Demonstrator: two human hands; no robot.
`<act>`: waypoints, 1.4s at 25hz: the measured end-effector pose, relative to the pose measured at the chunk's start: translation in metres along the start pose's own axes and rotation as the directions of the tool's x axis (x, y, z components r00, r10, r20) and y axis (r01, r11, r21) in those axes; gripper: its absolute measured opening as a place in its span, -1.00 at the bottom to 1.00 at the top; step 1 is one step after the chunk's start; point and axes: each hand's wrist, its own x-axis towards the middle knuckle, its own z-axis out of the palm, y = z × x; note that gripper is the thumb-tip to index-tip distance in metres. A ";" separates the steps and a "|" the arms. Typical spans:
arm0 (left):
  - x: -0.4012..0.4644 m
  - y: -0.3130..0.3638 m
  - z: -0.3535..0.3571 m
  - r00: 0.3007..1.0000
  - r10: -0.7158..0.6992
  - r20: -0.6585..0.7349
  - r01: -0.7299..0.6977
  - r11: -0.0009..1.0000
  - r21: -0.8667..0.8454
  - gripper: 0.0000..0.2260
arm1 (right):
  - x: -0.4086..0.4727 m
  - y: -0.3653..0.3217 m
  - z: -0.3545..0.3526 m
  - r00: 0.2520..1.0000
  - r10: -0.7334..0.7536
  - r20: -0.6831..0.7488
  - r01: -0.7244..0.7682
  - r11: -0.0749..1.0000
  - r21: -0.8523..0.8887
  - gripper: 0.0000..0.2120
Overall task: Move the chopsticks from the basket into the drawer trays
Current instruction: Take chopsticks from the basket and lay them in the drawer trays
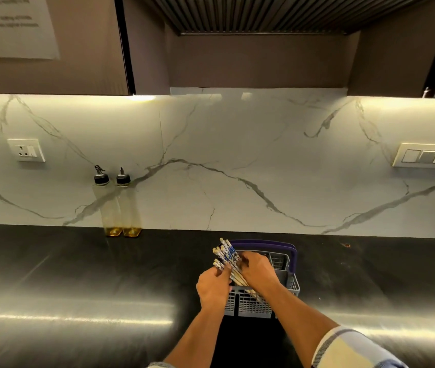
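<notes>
A grey slotted cutlery basket (253, 305) with a purple handle (294, 254) stands on the dark counter (78, 274). A bundle of several chopsticks (226, 254) with blue-and-white patterned tops leans up and to the left out of the basket. My left hand (213, 286) grips the bundle from the left near the basket's rim. My right hand (257, 269) curls round the same bundle from the right, above the basket. The chopsticks' lower ends are hidden inside the basket. No drawer or tray is in view.
Two tall clear oil bottles (119, 208) stand against the marble backsplash at the left. A wall socket (26, 150) sits at the far left and a switch panel (429, 156) at the right. A ribbed extractor hood (277, 14) hangs overhead.
</notes>
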 end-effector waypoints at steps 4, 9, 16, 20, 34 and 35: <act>0.002 -0.004 0.001 0.998 -0.040 0.054 0.046 0.993 -0.105 -0.89 | 0.004 0.003 -0.006 1.000 -0.009 0.030 0.008 0.999 0.044 -0.84; 0.000 0.003 -0.003 0.999 -0.016 0.031 0.022 0.981 -0.192 -0.91 | -0.002 0.001 -0.023 0.999 -0.033 -0.022 0.035 0.991 0.128 -0.85; -0.019 0.061 -0.041 0.992 0.130 -0.001 -0.127 0.973 -0.192 -0.91 | -0.020 -0.018 -0.077 0.988 -0.084 -0.130 0.114 0.964 0.240 -0.83; -0.033 0.117 -0.079 0.959 0.275 0.070 -0.261 0.951 -0.163 -0.94 | -0.033 -0.036 -0.115 0.966 -0.119 -0.230 0.195 0.918 0.344 -0.84; -0.098 0.070 -0.133 0.798 0.048 0.601 -0.117 0.990 0.075 -0.83 | -0.166 0.017 -0.084 0.994 0.050 0.100 -0.110 0.600 0.792 -0.85; -0.100 0.048 -0.131 0.791 -0.002 0.612 -0.076 0.992 0.101 -0.81 | -0.178 0.030 -0.067 0.983 0.103 0.152 -0.184 0.592 0.785 -0.85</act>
